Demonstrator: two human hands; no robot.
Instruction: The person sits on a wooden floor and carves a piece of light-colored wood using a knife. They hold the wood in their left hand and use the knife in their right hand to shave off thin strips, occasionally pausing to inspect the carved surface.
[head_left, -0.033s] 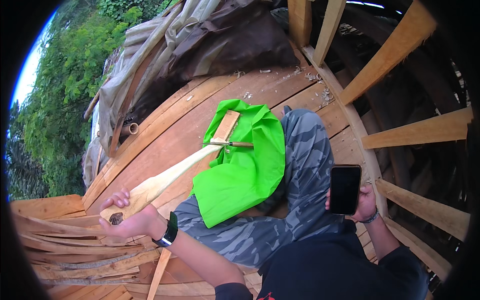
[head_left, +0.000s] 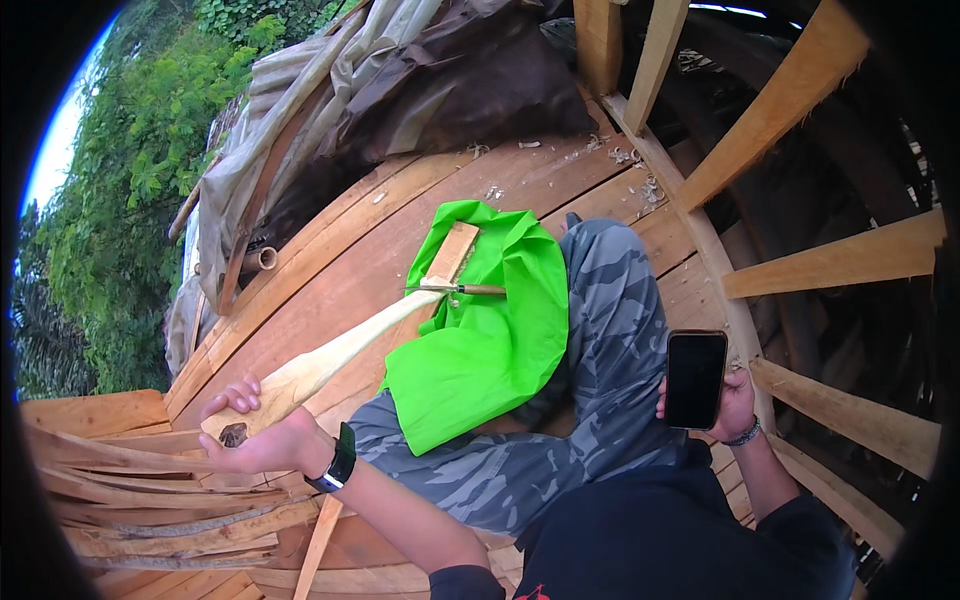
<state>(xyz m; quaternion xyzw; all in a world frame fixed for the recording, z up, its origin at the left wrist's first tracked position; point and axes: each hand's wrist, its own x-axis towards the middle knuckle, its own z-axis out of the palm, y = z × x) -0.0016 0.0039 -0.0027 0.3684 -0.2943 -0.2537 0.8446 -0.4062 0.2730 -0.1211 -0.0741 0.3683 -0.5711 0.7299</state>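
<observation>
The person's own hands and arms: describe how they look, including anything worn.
The left hand and right hand wear no gloves. The left wrist has a dark watch-like band with a glossy rectangular face; the right has a thin greyish bracelet. The forearms are uncovered below short, dark sleeves.

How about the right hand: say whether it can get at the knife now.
Probably not right away: the right hand holds a phone. With that set down, likely yes; the bent leg lies between, but the knife sits uncovered over the green cloth.
</observation>
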